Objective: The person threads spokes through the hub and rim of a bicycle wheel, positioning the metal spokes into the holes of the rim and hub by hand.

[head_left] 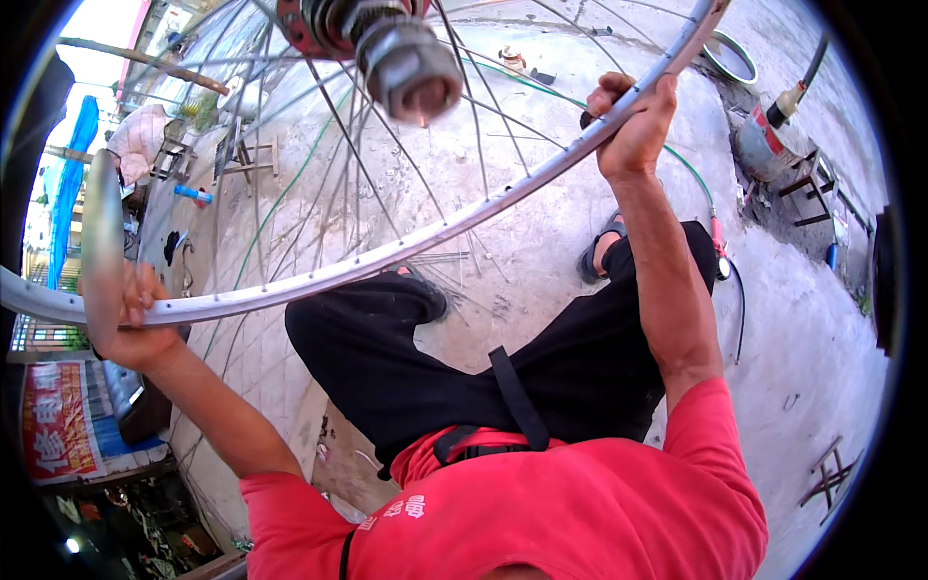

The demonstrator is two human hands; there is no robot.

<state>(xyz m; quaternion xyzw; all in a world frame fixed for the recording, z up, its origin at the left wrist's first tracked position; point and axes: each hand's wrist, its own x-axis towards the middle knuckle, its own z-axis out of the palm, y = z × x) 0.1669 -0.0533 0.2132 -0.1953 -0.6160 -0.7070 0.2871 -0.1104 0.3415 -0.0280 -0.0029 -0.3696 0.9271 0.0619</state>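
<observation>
A spoked bicycle wheel is held up in front of me, its silver rim (pixel 387 253) curving across the view from lower left to upper right. Thin metal spokes run from the rim to the hub (pixel 333 29), where a large, blurred axle nut (pixel 411 77) points toward me. My left hand (pixel 137 314) is closed around the rim at the left. Beside that hand rises a long, pale, shiny shape (pixel 102 232), too blurred to name. My right hand (pixel 638 130) grips the rim at the upper right, fingers wrapped over it.
Loose spokes (pixel 449 290) lie on the concrete floor by my feet. A green hose (pixel 691 174) crosses the ground to a red-handled gauge (pixel 718 246). At the right stand a bucket (pixel 764 145) and a small stool (pixel 812 188). A ring-shaped tyre (pixel 730 58) lies farther back.
</observation>
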